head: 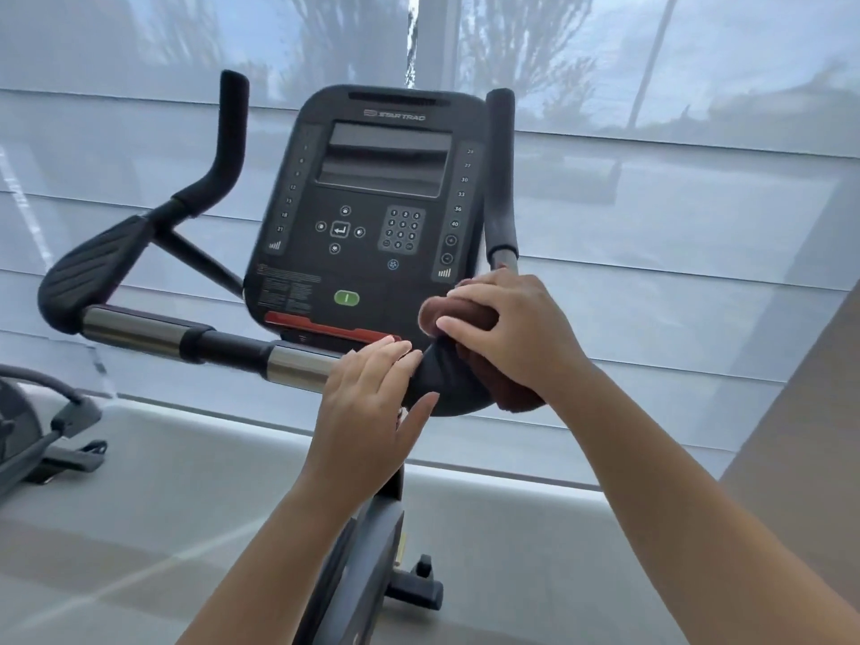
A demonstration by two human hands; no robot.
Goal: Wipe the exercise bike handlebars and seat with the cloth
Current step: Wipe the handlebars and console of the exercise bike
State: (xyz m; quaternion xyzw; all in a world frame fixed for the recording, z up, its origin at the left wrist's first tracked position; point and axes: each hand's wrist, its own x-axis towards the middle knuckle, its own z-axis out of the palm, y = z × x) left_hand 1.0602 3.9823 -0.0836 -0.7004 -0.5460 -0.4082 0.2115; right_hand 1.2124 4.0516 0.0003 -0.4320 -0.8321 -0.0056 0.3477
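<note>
Room to move: I see open space left of my left hand (367, 412) along the handlebars (218, 342); the crossbar runs bare out to the left elbow pad (93, 272).
Edges: the console (372, 211) has its lower edge just above the bar, with a red strip (325, 329) close over my left fingers.
Right side: my right hand (512, 337) is hemmed between the console's lower right corner and the right upright grip (500, 179), which rises just behind my knuckles.
Left hand: lying flat and loose on the bar where chrome meets the dark pad, fingers together, thumb spread below, holding nothing.
Right hand: curled around the cloth (470, 314), pressing it onto the right elbow pad (446, 384).
Cloth: brown, soft and bunched, wrapped over the top and outer side of that pad; part shows under my wrist.
Materials: the crossbar alternates polished chrome sleeves with matte black sections; pads look rubbery and ribbed; upright grips look foam-covered.
Console: glossy black, rounded corners, dark screen, keypad, one green button (346, 298).
Seat: I cannot see it in this view.
Surroundings: pale translucent blinds (675, 225) fill the background; another machine's base (42, 439) sits at the lower left, well apart.
Below: the bike's post (367, 528) drops between my forearms to a grey floor (139, 528).
</note>
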